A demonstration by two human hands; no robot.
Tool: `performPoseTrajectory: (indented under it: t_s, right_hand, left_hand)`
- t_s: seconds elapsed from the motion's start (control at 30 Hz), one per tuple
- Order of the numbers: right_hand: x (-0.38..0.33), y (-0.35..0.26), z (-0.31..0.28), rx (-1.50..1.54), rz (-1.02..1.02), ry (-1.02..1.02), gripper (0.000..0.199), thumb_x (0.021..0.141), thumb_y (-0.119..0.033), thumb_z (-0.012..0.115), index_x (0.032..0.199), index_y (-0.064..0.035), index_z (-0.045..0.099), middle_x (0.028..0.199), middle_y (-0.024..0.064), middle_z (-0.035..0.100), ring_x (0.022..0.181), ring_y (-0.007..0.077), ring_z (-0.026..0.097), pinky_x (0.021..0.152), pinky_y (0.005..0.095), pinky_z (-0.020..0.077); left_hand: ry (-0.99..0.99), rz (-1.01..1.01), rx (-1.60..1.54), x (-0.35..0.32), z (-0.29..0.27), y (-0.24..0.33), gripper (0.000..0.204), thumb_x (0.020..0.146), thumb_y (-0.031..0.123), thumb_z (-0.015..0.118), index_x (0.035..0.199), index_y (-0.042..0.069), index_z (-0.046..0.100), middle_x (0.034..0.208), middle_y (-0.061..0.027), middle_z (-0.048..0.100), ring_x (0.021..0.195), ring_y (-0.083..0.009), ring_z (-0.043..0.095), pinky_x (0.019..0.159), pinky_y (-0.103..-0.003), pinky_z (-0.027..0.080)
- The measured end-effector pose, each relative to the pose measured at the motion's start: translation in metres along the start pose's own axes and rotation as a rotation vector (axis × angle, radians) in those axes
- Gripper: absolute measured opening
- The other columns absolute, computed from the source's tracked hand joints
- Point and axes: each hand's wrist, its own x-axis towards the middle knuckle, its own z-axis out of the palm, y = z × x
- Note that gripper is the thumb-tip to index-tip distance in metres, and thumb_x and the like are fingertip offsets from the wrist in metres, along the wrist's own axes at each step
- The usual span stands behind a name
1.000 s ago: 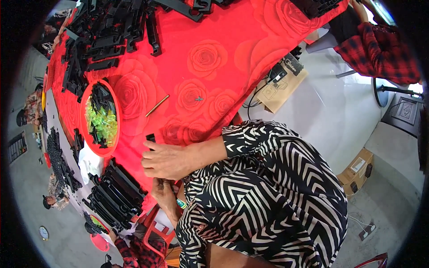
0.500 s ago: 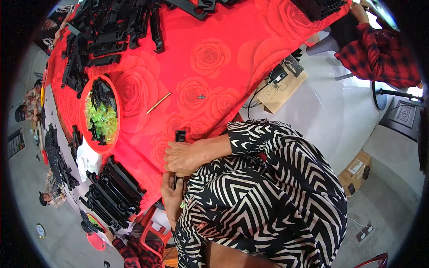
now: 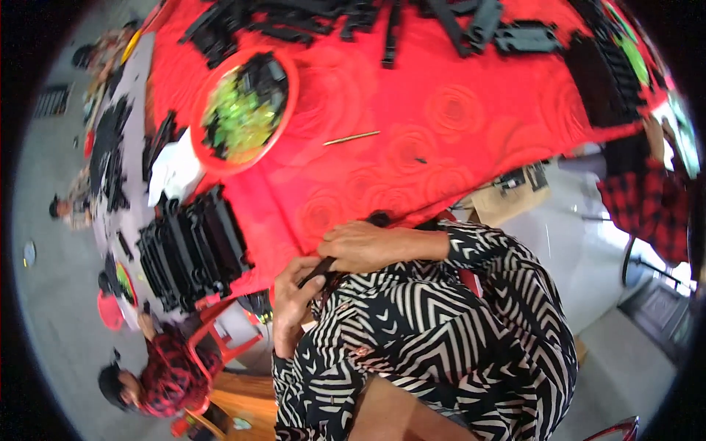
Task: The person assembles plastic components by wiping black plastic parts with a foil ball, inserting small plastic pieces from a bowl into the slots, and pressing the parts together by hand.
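Hands met at the near edge of a table draped in a red rose-patterned cloth [image 3: 456, 117], close against the person's black-and-white zigzag shirt [image 3: 441, 331]. The right hand [image 3: 368, 246] lay knuckles-up with its fingers curled together over the upper end of a slim black plastic strip [image 3: 321, 270], while the left hand [image 3: 293, 298], just below and touching it, had its fingers wrapped closed around the lower end of the same strip; most of the strip was hidden between the two hands, so its full shape could not be told. Left of the hands, near the table edge, stood a stacked row of black plastic frames [image 3: 193, 250]. Farther up the cloth sat a round red basin [image 3: 283, 110] filled with green and black small parts, and a white bag-like bundle [image 3: 173, 173] rested just beside its lower left rim. A thin wooden stick [image 3: 351, 137] lay alone on the cloth to the right of the basin. More black plastic parts [image 3: 323, 18] were heaped along the far edge. Another person's red plaid sleeve [image 3: 647, 206] showed at the right, well apart from the hands.
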Motion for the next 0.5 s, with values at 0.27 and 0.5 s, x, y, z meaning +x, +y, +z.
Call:
performPoseTrajectory:
  t_s: [0.27, 0.5]
  right_hand:
    - [0.015, -0.011, -0.022, 0.208, 0.104, -0.113, 0.023, 0.077, -0.007, 0.05, 0.099, 0.0018, 0.053, 0.087, 0.019, 0.055, 0.088, 0.0347, 0.054, 0.078, 0.0402, 0.042]
    - [0.032, -0.021, -0.035, 0.169, 0.072, -0.212, 0.031, 0.07, -0.002, 0.045, 0.1, 0.0014, 0.053, 0.084, 0.0215, 0.057, 0.081, 0.0355, 0.056, 0.073, 0.0404, 0.0428]
  left_hand:
    - [-0.182, 0.016, -0.21, 0.031, -0.047, -0.011, 0.024, 0.073, 0.01, 0.063, 0.093, -0.001, 0.058, 0.069, -0.0031, 0.058, 0.052, -0.0069, 0.049, 0.046, -0.018, 0.038]
    - [-0.22, 0.084, -0.463, 0.039, -0.057, -0.032, 0.022, 0.071, 0.011, 0.065, 0.086, -0.003, 0.059, 0.061, -0.0049, 0.057, 0.042, -0.0071, 0.046, 0.037, -0.017, 0.032]
